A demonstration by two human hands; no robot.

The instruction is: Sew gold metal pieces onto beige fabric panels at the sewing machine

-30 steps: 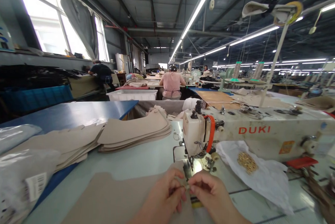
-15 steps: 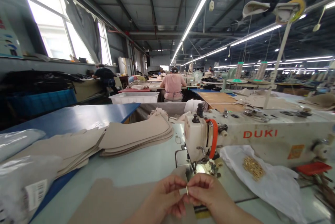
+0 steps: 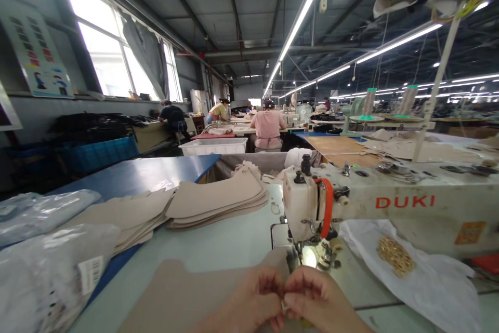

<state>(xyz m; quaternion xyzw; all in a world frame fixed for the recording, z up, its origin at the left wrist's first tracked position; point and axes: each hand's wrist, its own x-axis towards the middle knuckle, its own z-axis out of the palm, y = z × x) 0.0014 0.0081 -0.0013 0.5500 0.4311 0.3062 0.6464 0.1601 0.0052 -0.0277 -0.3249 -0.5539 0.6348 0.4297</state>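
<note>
In front of the sewing machine (image 3: 312, 203), my left hand (image 3: 261, 296) and my right hand (image 3: 312, 294) meet, their fingertips pinched together. Between them is a small, pale metal piece (image 3: 284, 304), mostly covered by the fingers; its exact kind cannot be made out. Under and beside my left hand lies a beige fabric panel (image 3: 175, 291), which reaches up to the needle area. Right of my hands, a heap of small gold-coloured metal pieces (image 3: 395, 256) rests on a white plastic bag (image 3: 432, 286).
Stacked beige panels (image 3: 218, 200) lie at the back left of the pale tabletop (image 3: 187, 244). Clear plastic packages (image 3: 47, 265) are at the left edge, near a blue table (image 3: 156, 169). Further off, a person in pink (image 3: 268, 128) sits facing away.
The camera view has turned slightly left, so the scene sits further right. My hands stay together near the needle, and the small metal piece is now more hidden by my fingers.
</note>
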